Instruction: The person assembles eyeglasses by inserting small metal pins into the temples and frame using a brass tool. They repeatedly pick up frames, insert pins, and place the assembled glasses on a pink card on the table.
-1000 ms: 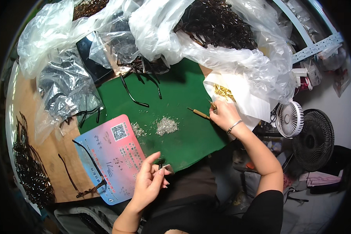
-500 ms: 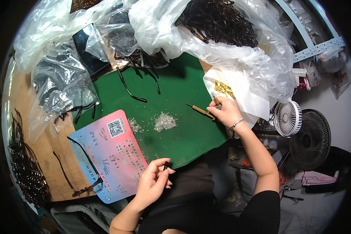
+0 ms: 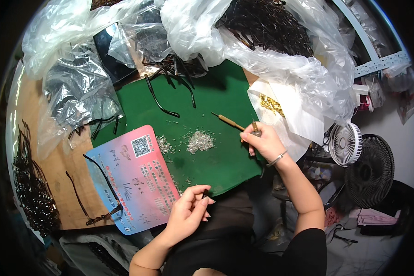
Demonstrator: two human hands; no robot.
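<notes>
My right hand (image 3: pixel 263 141) is closed around a slim brass-coloured screwdriver (image 3: pixel 230 122), its thin tip pointing left over the green mat. A second short metal tool (image 3: pixel 255 127) pokes up between the same fingers; its kind is unclear. Near the mat's front edge, my left hand (image 3: pixel 189 207) pinches a small dark piece (image 3: pixel 205 194), mostly hidden by the fingers. Between the hands and farther back lies a pile of tiny silvery screw-like parts (image 3: pixel 200 141). A smaller silvery heap (image 3: pixel 164 144) touches the pink-blue printed sheet's edge.
The green mat (image 3: pixel 234 170) covers the middle of the table. A dark glasses frame (image 3: pixel 104 215) lies across the printed sheet (image 3: pixel 145 184). Dark temple arms (image 3: pixel 163 110) rest at the back. Gold-coloured pieces (image 3: pixel 271 105) sit on white paper. Plastic bags surround the mat; a white fan (image 3: pixel 345 143) stands right.
My right hand has moved away from the gold pieces, slightly nearer and leftward, with the screwdriver now reaching farther over the mat. My left hand keeps its pinch. The whole view has shifted a little.
</notes>
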